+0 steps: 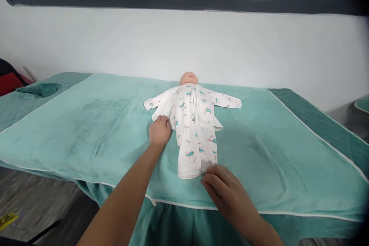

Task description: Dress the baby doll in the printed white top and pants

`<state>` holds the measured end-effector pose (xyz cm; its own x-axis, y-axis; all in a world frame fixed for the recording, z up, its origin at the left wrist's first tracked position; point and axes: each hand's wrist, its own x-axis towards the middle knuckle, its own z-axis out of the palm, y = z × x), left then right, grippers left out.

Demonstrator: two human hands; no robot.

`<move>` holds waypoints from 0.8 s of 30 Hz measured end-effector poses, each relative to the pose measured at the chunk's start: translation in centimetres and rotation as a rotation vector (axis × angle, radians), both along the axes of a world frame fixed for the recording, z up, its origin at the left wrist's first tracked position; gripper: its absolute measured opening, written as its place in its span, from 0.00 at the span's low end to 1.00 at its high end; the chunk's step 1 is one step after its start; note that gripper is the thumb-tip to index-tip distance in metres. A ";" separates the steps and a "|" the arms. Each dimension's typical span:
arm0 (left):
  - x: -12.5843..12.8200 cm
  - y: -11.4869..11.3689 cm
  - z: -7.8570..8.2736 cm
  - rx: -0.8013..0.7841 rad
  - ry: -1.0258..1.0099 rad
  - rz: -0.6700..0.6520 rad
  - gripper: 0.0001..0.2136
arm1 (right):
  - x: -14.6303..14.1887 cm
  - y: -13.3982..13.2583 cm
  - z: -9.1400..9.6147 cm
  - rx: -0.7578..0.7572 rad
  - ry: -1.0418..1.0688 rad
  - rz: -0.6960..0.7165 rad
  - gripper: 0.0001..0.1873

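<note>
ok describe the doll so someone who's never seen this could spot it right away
Start at the green towel that covers the table below the white wall. The doll lies face up near the towel's far edge, in a white printed baby suit. It is the only white thing on the green, with the left hand at the suit's side and the right hand at its hem.

Open towel on both sides, one doll in the middle.

The dressed doll [192,123] lies in the middle of the teal towel [86,123], its sleeves spread left and right, blocking the centre strip from far to near. The left hand [160,130] rests at its left hem and the right hand [225,190] at the near leg ends. Wide flat towel lies bare to the left and right. A folded cloth [39,89] sits far left; the wall [115,42] closes the far side.
</note>
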<state>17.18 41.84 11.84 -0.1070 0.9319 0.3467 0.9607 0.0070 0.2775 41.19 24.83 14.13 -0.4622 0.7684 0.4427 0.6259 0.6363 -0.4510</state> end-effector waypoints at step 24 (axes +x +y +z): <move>-2.0 3.7 0.6 -0.039 -0.214 0.341 0.24 | -3.9 28.7 4.0 -0.179 0.339 -0.202 0.28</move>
